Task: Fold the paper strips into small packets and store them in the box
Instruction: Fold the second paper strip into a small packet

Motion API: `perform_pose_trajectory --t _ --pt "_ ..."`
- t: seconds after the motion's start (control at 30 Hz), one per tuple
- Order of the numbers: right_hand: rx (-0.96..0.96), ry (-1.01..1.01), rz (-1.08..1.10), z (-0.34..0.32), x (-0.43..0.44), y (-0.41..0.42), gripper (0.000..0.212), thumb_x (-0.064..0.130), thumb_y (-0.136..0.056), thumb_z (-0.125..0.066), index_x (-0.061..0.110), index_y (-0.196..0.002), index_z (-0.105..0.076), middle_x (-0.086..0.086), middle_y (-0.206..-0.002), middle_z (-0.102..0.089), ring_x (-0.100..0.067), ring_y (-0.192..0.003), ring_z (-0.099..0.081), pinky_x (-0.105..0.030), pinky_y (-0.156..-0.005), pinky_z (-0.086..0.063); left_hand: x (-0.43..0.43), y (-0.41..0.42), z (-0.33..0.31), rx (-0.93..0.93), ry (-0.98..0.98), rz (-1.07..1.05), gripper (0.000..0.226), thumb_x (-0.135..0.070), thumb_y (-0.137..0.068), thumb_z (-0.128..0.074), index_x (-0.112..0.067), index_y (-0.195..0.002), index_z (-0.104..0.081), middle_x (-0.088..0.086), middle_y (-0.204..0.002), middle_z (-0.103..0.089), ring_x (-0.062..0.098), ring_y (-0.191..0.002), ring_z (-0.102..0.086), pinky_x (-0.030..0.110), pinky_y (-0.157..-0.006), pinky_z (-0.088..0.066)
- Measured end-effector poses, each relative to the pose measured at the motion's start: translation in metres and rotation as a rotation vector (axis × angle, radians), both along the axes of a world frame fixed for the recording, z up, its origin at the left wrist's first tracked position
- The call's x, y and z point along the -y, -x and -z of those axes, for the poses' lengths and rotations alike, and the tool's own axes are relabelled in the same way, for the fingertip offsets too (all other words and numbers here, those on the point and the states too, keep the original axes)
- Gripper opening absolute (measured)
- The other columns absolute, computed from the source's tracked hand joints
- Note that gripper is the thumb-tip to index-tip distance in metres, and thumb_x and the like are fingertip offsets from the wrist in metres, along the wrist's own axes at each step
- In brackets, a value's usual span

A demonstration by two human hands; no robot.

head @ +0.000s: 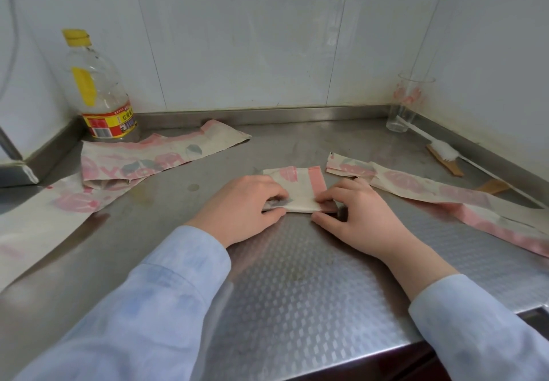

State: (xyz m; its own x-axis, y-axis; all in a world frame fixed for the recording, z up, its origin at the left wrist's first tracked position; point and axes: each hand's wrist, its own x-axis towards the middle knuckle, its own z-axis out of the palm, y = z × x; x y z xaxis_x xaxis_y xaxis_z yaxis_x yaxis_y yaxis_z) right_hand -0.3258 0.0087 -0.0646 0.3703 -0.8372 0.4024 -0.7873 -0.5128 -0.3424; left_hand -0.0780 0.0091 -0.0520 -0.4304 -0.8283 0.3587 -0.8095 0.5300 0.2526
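Observation:
A folded paper packet point(300, 188), cream with pink print, lies flat on the steel counter point(291, 276) in the middle. My left hand point(237, 211) presses its left end with fingers curled over the edge. My right hand point(359, 217) pinches the packet's right corner with thumb and fingertips. A long unfolded strip point(430, 187) lies to the right, running toward the counter's right edge. Another wide strip point(142, 157) lies at the back left, and a further one point(38, 220) stretches along the left side. No box is in view.
An almost empty plastic bottle point(98, 89) with a yellow cap stands in the back left corner. A clear glass point(407, 104) stands at the back right, with a white brush point(445, 153) and wooden pieces point(448, 165) beside it. Tiled walls enclose the counter.

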Motion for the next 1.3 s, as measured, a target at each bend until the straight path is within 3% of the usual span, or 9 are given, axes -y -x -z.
perform_pose_trajectory --t 0.17,0.3,0.57,0.67,0.8,0.93,1.03,1.13,1.3 --pt "0.028 0.038 -0.008 0.000 0.001 -0.001 0.014 0.040 -0.090 -0.061 0.028 -0.094 -0.067 0.013 -0.082 -0.061 -0.012 -0.083 -0.053 -0.029 -0.074 -0.043 -0.004 0.005 0.002 -0.066 -0.010 -0.068 0.021 -0.036 -0.097 -0.051 -0.030 -0.107 -0.068 -0.010 -0.100 -0.068 0.015 -0.096 -0.059 0.036 -0.084 -0.048" --pt "0.099 0.026 0.029 0.001 0.001 -0.002 0.015 0.038 -0.094 -0.056 0.026 -0.091 -0.065 0.012 -0.071 -0.062 -0.007 -0.067 -0.054 -0.029 -0.061 -0.041 -0.009 0.011 0.002 -0.117 -0.039 -0.143 0.022 -0.039 -0.098 -0.047 -0.033 -0.105 -0.067 -0.010 -0.091 -0.068 0.018 -0.086 -0.059 0.039 -0.076 -0.050" --pt "0.100 -0.051 0.124 0.002 0.001 -0.004 0.011 0.042 -0.087 -0.066 0.032 -0.087 -0.064 0.006 -0.056 -0.055 -0.007 -0.059 -0.054 -0.031 -0.057 -0.044 -0.005 0.017 0.007 -0.016 -0.123 -0.366 0.038 -0.050 -0.095 -0.048 -0.031 -0.126 -0.056 0.002 -0.120 -0.057 0.026 -0.112 -0.055 0.037 -0.088 -0.046" --pt "0.096 -0.045 0.143 0.003 0.002 -0.004 0.013 0.043 -0.085 -0.068 0.032 -0.085 -0.062 0.008 -0.053 -0.053 -0.006 -0.058 -0.053 -0.025 -0.054 -0.036 -0.005 0.016 0.004 -0.069 -0.054 -0.319 0.025 -0.039 -0.093 -0.056 -0.029 -0.116 -0.060 -0.001 -0.113 -0.052 0.022 -0.109 -0.052 0.035 -0.084 -0.045" --pt "0.110 -0.010 0.115 0.002 0.002 -0.003 0.010 0.035 -0.086 -0.071 0.029 -0.090 -0.064 0.012 -0.065 -0.053 -0.006 -0.066 -0.051 -0.023 -0.060 -0.034 -0.005 0.012 -0.002 -0.070 -0.042 -0.129 0.022 -0.011 -0.091 -0.056 -0.025 -0.095 -0.072 -0.006 -0.101 -0.064 0.019 -0.096 -0.059 0.034 -0.081 -0.047" --pt "0.053 0.074 0.011 0.000 0.000 -0.003 0.012 0.012 -0.085 -0.070 0.022 -0.090 -0.073 0.009 -0.092 -0.061 -0.014 -0.092 -0.052 -0.024 -0.081 -0.039 -0.006 0.006 -0.002 -0.052 -0.031 -0.100 0.018 -0.024 -0.090 -0.058 -0.031 -0.096 -0.073 -0.011 -0.097 -0.067 0.013 -0.087 -0.061 0.028 -0.075 -0.047" --pt "-0.001 0.078 -0.043 -0.002 -0.004 -0.003 0.012 0.031 -0.085 -0.071 0.026 -0.095 -0.074 0.012 -0.096 -0.063 -0.014 -0.094 -0.050 -0.026 -0.086 -0.041 -0.006 0.000 -0.002 -0.033 -0.079 -0.048 0.022 -0.044 -0.083 -0.066 -0.035 -0.102 -0.070 -0.015 -0.100 -0.066 0.009 -0.092 -0.060 0.030 -0.080 -0.049" --pt "-0.029 0.038 -0.054 -0.004 -0.005 -0.003 0.034 0.054 -0.077 -0.071 0.030 -0.101 -0.072 0.019 -0.095 -0.062 -0.010 -0.093 -0.048 -0.022 -0.082 -0.039 -0.003 -0.004 -0.001 -0.049 -0.075 -0.047 0.020 -0.043 -0.084 -0.068 -0.036 -0.103 -0.070 -0.015 -0.102 -0.068 0.010 -0.095 -0.061 0.031 -0.083 -0.049" --pt "0.086 0.072 0.035 -0.005 -0.006 -0.002 0.022 0.045 -0.084 -0.068 0.029 -0.099 -0.073 0.011 -0.081 -0.063 -0.009 -0.081 -0.054 -0.026 -0.071 -0.045 -0.001 0.000 0.002 -0.162 -0.048 -0.108 0.013 -0.041 -0.092 -0.059 -0.036 -0.097 -0.070 -0.017 -0.076 -0.065 0.003 -0.072 -0.058 0.029 -0.067 -0.044"
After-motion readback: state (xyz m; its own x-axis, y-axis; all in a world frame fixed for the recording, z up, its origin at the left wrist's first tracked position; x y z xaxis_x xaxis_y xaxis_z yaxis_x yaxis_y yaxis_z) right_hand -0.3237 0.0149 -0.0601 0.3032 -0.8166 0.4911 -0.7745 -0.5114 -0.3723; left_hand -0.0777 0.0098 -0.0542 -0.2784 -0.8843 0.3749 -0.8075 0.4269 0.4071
